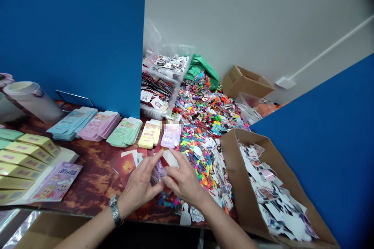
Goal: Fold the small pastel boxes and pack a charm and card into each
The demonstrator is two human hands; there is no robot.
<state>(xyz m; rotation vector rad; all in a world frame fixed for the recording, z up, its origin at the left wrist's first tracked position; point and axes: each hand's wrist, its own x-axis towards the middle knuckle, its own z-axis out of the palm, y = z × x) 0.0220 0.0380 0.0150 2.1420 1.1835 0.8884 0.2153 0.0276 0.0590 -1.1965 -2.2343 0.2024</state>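
- The left hand (140, 181), with a metal wristwatch (115, 211) on its wrist, is half open, its fingers spread and reaching in toward the right hand.
- The right hand (184, 177) is also half open, curving over from the other side.
- A printed paper packet (159, 172) lies between the hands, with a white paper piece (170, 158) just above it. Fingertips are touching or nearly touching them; I cannot tell whether either hand has a real hold.
- Both hands are over a mottled brown tabletop (90, 167).
- To the left and ahead stand rows of pastel card packets (99, 124).
- To the right, a cardboard box (236, 179) holds cut-out paper pieces (274, 198).
- Farther off lie a heap of colourful paper shapes (201, 105) and a clear plastic tub (171, 64).
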